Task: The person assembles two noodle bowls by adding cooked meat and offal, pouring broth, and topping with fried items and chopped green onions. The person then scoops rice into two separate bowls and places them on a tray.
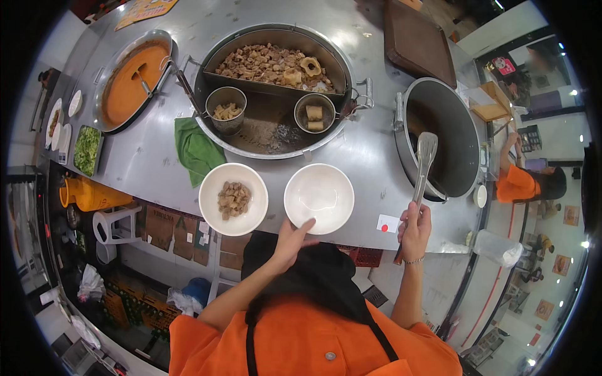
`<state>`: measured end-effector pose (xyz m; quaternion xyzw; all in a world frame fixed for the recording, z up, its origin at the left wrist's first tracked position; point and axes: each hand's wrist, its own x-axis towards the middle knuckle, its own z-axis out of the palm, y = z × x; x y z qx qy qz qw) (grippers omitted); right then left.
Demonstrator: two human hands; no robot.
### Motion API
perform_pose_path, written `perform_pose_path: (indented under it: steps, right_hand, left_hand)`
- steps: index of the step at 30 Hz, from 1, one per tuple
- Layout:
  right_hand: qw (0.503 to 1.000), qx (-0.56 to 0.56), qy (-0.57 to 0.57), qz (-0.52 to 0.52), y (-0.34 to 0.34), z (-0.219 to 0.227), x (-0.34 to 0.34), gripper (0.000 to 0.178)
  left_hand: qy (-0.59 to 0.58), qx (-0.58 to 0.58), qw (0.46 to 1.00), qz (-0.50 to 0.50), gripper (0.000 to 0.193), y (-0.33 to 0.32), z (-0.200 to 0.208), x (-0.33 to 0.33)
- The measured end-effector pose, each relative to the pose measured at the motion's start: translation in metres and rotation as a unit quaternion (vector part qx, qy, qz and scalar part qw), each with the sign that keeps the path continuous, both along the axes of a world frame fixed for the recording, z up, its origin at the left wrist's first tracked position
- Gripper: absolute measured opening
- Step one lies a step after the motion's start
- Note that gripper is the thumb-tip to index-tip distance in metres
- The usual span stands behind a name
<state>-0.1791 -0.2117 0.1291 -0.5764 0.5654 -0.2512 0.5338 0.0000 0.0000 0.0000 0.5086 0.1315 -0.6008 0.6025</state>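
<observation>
My left hand (293, 243) pinches the near rim of an empty white bowl (318, 199), its thumb over the edge. Beside that bowl, on the left, sits another white bowl (215, 188) with a small heap of diced meat (234, 200). My right hand (414, 232) is closed round metal tongs (426, 156), which point up and away over the near edge of a deep pot (409, 116). Beyond the bowls stands a wide divided pot (241, 148); meat chunks (266, 62) and bones fill its far half. Two strainer baskets (224, 125) with food hang in its near half.
At the left are a pan of orange sauce (119, 91) with a ladle in it and a tray of chopped greens (87, 150). A green cloth (197, 150) lies against the divided pot. A brown tray (419, 41) rests at the far right. Another person (523, 182) stands farther right.
</observation>
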Motion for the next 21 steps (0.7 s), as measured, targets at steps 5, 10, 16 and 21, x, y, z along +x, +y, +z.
perform_pose_path:
  steps: [5,10,16,21]
  right_hand:
    - [0.988,-0.102,-0.108,0.036,0.011,0.009,0.021,0.036]
    - [0.956,-0.232,-0.126,0.127,0.039,0.032,0.083,0.044]
    - [0.892,-0.299,-0.004,0.338,0.024,0.013,0.281,0.043]
    - [0.821,-0.233,0.322,0.41,-0.099,-0.022,0.443,0.062]
  left_hand:
    - [-0.062,0.022,0.996,0.063,0.057,-0.006,-0.014,-0.001]
    - [0.086,-0.01,0.996,0.011,0.064,0.072,0.057,0.031]
    - [-0.046,-0.03,0.989,0.136,0.066,0.115,0.105,0.089]
    - [-0.128,-0.09,0.969,0.19,0.063,0.1,0.105,0.147]
